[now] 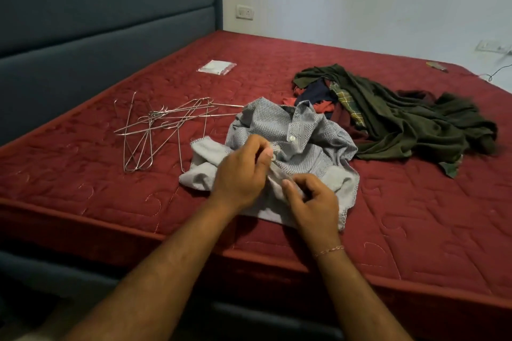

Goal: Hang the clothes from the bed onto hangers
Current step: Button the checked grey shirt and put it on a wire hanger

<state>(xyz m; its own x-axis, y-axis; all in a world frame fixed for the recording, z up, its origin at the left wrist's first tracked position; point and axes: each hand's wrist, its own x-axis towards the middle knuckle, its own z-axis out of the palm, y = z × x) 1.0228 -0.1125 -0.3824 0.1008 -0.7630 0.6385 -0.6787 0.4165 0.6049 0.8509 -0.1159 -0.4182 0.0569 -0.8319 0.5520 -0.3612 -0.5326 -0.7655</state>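
Both hands work at frame centre. The left hand (240,171) and right hand (310,199) each pinch the grey shirt (299,135) placket, likely handling buttons before hanging. Wire hangers (155,127) lie left; remaining clothes (401,119) right.

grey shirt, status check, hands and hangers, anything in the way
Left hand and right hand both pinching the grey shirt placket on the bed. Wire hangers loose to its left, untouched. Clothes pile behind, nothing blocking.

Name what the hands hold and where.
Both the left hand and right hand pinch the grey shirt along its buttoned front edge.
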